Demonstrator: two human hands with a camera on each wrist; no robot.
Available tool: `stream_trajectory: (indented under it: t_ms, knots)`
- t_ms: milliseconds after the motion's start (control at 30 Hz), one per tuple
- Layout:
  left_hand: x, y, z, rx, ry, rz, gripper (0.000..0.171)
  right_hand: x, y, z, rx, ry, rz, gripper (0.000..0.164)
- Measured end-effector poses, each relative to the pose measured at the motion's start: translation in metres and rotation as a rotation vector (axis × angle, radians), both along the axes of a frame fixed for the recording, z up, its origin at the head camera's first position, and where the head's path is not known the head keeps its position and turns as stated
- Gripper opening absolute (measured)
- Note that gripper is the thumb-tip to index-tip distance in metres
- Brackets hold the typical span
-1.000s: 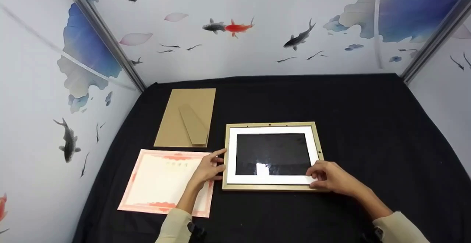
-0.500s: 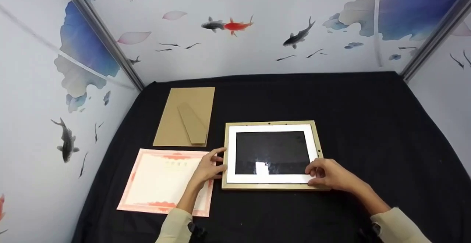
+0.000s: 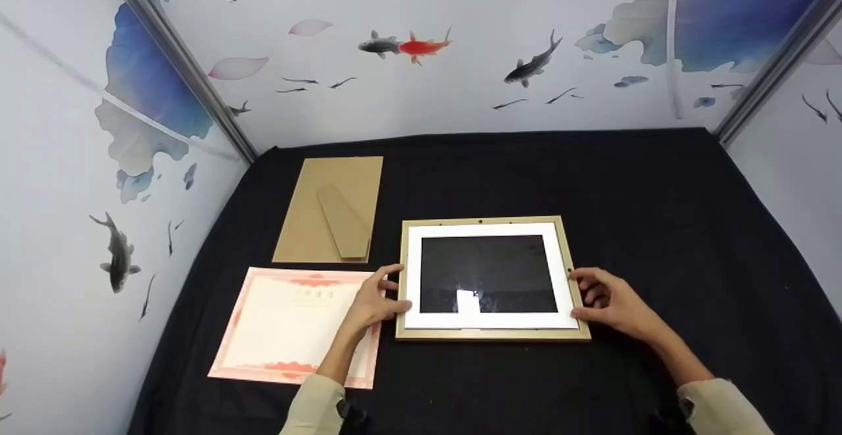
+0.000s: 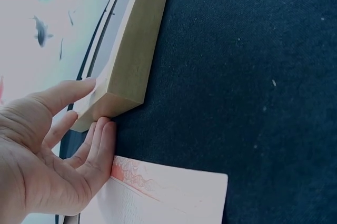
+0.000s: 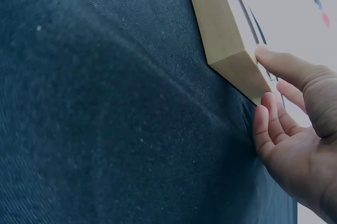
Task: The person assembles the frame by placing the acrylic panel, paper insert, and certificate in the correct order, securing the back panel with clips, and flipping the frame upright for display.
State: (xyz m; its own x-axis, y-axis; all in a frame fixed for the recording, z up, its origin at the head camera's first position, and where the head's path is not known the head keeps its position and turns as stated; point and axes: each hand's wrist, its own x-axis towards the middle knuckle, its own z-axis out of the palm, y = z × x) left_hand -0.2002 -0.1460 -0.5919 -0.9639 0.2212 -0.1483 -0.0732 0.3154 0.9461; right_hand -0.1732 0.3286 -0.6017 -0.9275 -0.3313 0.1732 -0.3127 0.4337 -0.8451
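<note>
A gold picture frame (image 3: 487, 335) lies flat on the black cloth, a white mat (image 3: 493, 320) inside it around a dark, glossy opening. My left hand (image 3: 370, 300) grips the frame's left side, thumb over the top edge and fingers against the outer wall. On the opposite side, my right hand (image 3: 615, 303) holds the right edge, thumb near the front corner. The left wrist view shows the deep frame wall (image 4: 137, 45) between thumb and fingers of the left hand (image 4: 58, 166). In the right wrist view, fingertips of the right hand (image 5: 305, 145) meet the frame's side (image 5: 216, 19).
A pink-bordered certificate sheet (image 3: 283, 330) lies left of the frame, partly under my left forearm. Behind it is a brown backing board (image 3: 296, 224) with a stand leg. Printed panels (image 3: 460, 106) wall the black-covered table (image 3: 658, 211) at back and sides.
My right hand has left the mat's front right corner and moved right onto the frame's outer edge. The left thumb has shifted onto the rim. The frame stays in place.
</note>
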Motion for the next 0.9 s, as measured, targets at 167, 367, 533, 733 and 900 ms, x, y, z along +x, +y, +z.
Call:
stream_trajectory:
  t_ms: [167, 367, 533, 733, 900]
  knots:
    - [0.002, 0.002, 0.0, 0.034, 0.052, -0.009, 0.075, 0.0, -0.003, 0.002, -0.01, -0.073, -0.012, 0.071]
    - [0.0, 0.004, 0.004, -0.005, 0.064, -0.017, 0.074, 0.002, -0.006, 0.001, 0.012, -0.133, -0.067, 0.081]
    - [-0.006, 0.008, 0.001, -0.052, 0.114, -0.018, 0.072, 0.004, -0.009, 0.0, 0.053, -0.119, -0.091, 0.084]
    - [-0.009, 0.016, -0.001, -0.064, 0.154, 0.003, 0.071, 0.002, -0.006, 0.0, 0.062, -0.11, -0.123, 0.083]
    - [-0.01, 0.02, -0.004, -0.093, 0.188, 0.02, 0.067, 0.0, -0.004, 0.0, 0.074, -0.126, -0.135, 0.082]
